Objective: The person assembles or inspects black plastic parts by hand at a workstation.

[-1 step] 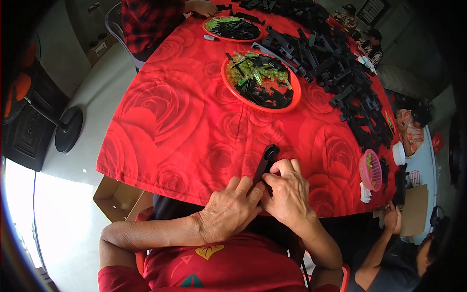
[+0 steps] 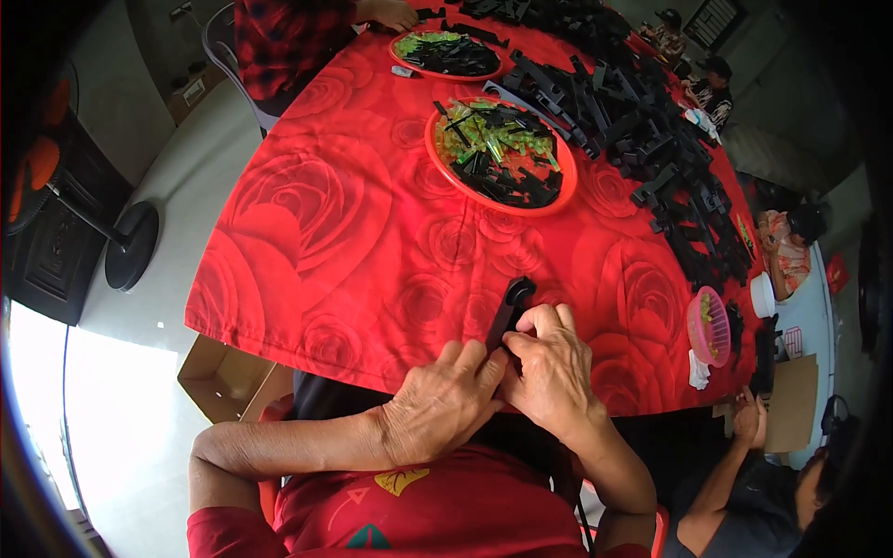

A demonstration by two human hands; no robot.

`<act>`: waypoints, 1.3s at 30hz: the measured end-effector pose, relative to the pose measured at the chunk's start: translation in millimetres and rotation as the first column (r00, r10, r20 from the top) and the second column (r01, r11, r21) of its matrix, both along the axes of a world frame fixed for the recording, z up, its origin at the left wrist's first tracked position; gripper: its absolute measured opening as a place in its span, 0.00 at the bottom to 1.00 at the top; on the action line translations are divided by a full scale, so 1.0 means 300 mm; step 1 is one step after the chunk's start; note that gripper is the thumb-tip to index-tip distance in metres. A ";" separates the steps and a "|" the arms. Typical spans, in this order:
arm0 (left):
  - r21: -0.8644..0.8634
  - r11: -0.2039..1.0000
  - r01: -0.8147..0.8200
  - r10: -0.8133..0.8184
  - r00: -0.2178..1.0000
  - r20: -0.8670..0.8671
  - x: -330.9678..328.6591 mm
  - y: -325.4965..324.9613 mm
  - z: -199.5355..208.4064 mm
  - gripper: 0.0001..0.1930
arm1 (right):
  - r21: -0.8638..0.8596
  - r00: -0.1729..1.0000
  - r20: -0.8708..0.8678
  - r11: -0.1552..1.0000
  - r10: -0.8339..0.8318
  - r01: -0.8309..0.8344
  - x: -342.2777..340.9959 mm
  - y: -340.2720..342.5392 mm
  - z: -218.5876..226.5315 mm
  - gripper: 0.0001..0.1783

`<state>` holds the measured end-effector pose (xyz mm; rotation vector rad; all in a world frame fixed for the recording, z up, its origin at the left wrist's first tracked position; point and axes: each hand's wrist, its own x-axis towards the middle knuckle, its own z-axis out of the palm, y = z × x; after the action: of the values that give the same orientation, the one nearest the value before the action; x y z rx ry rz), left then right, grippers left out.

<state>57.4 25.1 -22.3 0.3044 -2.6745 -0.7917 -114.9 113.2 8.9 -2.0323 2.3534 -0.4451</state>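
Near the table's front edge, a long narrow black plastic piece with a rounded far end is between my two hands. My left hand is closed round its near part. The fingers of my right hand are bent and pinched against the piece's right side. My fingers cover its near half, and any small part under the right fingertips cannot be made out. Beyond my hands, a round orange-red plate holds yellow-green clear bits and flat black strips.
Farther back lies a second plate of similar bits. Many black plastic pieces are heaped along the right of the red rose-patterned tablecloth. A pink basket stands at right. Other people sit around; a co-worker's hand is at lower right.
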 end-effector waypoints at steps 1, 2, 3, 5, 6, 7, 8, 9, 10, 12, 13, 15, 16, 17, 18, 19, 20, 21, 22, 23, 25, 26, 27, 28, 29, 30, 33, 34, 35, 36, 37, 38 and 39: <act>0.003 1.000 -0.005 0.005 1.000 -0.001 0.006 0.003 0.003 0.30 | 0.003 1.000 -0.001 1.000 0.005 -0.005 -0.007 -0.002 -0.001 0.13; -0.013 1.000 0.018 -0.017 1.000 0.002 0.011 0.005 0.007 0.31 | -0.008 0.999 0.026 0.999 0.038 -0.038 -0.017 -0.004 -0.005 0.13; -0.027 0.999 0.045 -0.045 0.999 0.005 0.014 0.008 0.008 0.32 | -0.018 0.997 0.051 0.998 0.066 -0.065 -0.028 -0.003 -0.008 0.13; -0.036 0.997 0.064 -0.064 0.998 -0.010 0.015 -0.006 0.010 0.33 | -0.014 0.993 0.088 0.997 0.076 -0.075 -0.058 -0.005 -0.011 0.12; -0.049 0.996 0.079 -0.080 0.997 -0.023 0.016 -0.013 0.010 0.35 | -0.015 0.988 0.127 0.996 0.088 -0.087 -0.070 -0.013 -0.016 0.12; -0.048 0.996 0.076 -0.077 0.997 -0.023 0.019 -0.015 0.008 0.35 | -0.094 0.988 0.116 0.992 0.098 -0.088 -0.073 -0.025 -0.022 0.08; -0.049 0.992 0.117 -0.117 0.993 0.006 0.021 -0.018 0.006 0.35 | -0.093 0.988 0.116 0.992 0.101 -0.090 -0.078 -0.031 -0.012 0.08; -0.049 0.986 0.158 -0.157 0.987 0.036 0.024 -0.020 0.004 0.35 | -0.037 0.990 0.096 0.994 0.104 -0.101 -0.083 -0.036 0.005 0.07; -0.048 0.987 0.156 -0.154 0.987 0.035 0.023 -0.023 0.008 0.35 | 0.020 0.991 0.076 0.994 0.108 -0.109 -0.084 -0.040 0.014 0.07; -0.147 0.976 0.164 -0.152 0.984 0.092 0.018 -0.027 0.021 0.36 | 0.015 0.990 0.080 0.993 0.112 -0.114 -0.075 -0.046 0.011 0.07; -0.145 0.976 0.163 -0.151 0.984 0.089 0.016 -0.025 0.014 0.36 | 0.009 0.990 0.083 0.993 0.115 -0.116 -0.068 -0.048 0.009 0.07; -0.212 0.960 0.182 -0.159 0.980 0.119 0.015 -0.017 -0.003 0.38 | 0.024 0.993 0.076 0.995 0.090 -0.092 -0.048 -0.045 -0.003 0.10; -0.213 0.960 0.181 -0.159 0.981 0.116 0.018 -0.016 -0.003 0.38 | 0.036 0.995 0.070 0.997 0.065 -0.067 -0.042 -0.040 -0.009 0.13; -0.208 0.961 0.184 -0.165 0.980 0.108 0.023 -0.017 -0.002 0.39 | 0.030 0.996 0.067 0.998 0.059 -0.061 -0.041 -0.036 -0.013 0.12; -0.197 0.962 0.187 -0.170 0.980 0.102 0.028 -0.017 -0.005 0.41 | 0.036 0.996 0.066 0.997 0.060 -0.063 -0.039 -0.036 -0.015 0.12; -0.192 0.964 0.185 -0.169 0.981 0.100 0.031 -0.020 -0.003 0.41 | 0.022 0.996 0.074 0.999 0.047 -0.049 -0.038 -0.036 -0.016 0.12; -0.242 0.950 0.196 -0.165 0.976 0.141 0.033 -0.027 0.004 0.43 | 0.008 0.996 0.083 0.999 0.035 -0.036 -0.037 -0.036 -0.016 0.12; -0.292 0.933 0.208 -0.159 0.970 0.182 0.034 -0.033 0.008 0.45 | 0.011 0.996 0.082 0.999 0.036 -0.037 -0.038 -0.040 -0.013 0.12; -0.290 0.935 0.207 -0.158 0.971 0.181 0.033 -0.036 0.007 0.45 | 0.000 0.994 0.093 0.998 0.063 -0.063 -0.041 -0.048 -0.008 0.08; -0.287 0.935 0.206 -0.156 0.969 0.190 0.031 -0.036 0.004 0.47 | -0.012 0.991 0.103 0.996 0.090 -0.090 -0.044 -0.055 -0.005 0.06; -0.281 0.938 0.204 -0.150 0.968 0.199 0.024 -0.034 -0.005 0.48 | 0.003 0.987 0.129 0.995 0.097 -0.098 -0.059 -0.067 -0.014 0.05; -0.276 0.941 0.199 -0.148 0.970 0.195 0.019 -0.033 -0.011 0.48 | 0.015 0.983 0.154 0.994 0.101 -0.105 -0.066 -0.072 -0.021 0.05; -0.270 0.943 0.196 -0.147 0.970 0.192 0.017 -0.030 -0.013 0.48 | 0.017 0.982 0.158 0.994 0.101 -0.105 -0.070 -0.076 -0.026 0.05; -0.267 0.943 0.197 -0.147 0.970 0.195 0.016 -0.025 -0.012 0.48 | 0.003 0.979 0.160 0.992 0.123 -0.125 -0.074 -0.080 -0.031 0.04; -0.266 0.945 0.191 -0.137 0.968 0.209 0.014 -0.019 -0.010 0.48 | -0.012 0.976 0.162 0.989 0.145 -0.145 -0.077 -0.083 -0.035 0.04; -0.266 0.946 0.188 -0.130 0.967 0.221 0.012 -0.016 -0.008 0.49 | -0.010 0.976 0.166 0.990 0.142 -0.142 -0.082 -0.084 -0.036 0.04; -0.186 0.965 0.186 -0.149 0.969 0.197 -0.003 -0.032 -0.013 0.50 | 0.019 0.970 0.184 0.986 0.158 -0.164 -0.106 -0.089 -0.029 0.04; -0.180 0.966 0.187 -0.151 0.969 0.198 -0.004 -0.040 -0.011 0.50 | 0.025 0.970 0.186 0.986 0.157 -0.164 -0.117 -0.085 -0.023 0.04; -0.135 0.971 0.196 -0.170 0.968 0.183 -0.002 -0.048 -0.006 0.51 | 0.033 0.961 0.231 0.986 0.154 -0.166 -0.127 -0.079 -0.016 0.05; -0.087 0.975 0.203 -0.187 0.968 0.169 0.002 -0.053 -0.006 0.53 | 0.044 0.949 0.277 0.984 0.152 -0.171 -0.131 -0.075 -0.017 0.07; -0.073 0.976 0.204 -0.189 0.967 0.172 0.008 -0.062 -0.005 0.53 | -0.042 0.951 0.278 0.990 0.138 -0.131 -0.131 -0.076 -0.020 0.05; -0.084 0.978 0.189 -0.178 0.976 0.129 0.014 -0.072 -0.004 0.51 | -0.062 0.945 0.304 0.992 0.123 -0.109 -0.145 -0.081 -0.010 0.07; -0.090 0.980 0.180 -0.172 0.981 0.084 0.016 -0.069 -0.011 0.50 | -0.058 0.944 0.320 0.996 0.081 -0.066 -0.149 -0.081 0.007 0.09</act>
<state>62.2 4.3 -25.5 0.0746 -2.8301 -0.7092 -159.6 89.0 10.9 -1.8853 2.0869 -0.7703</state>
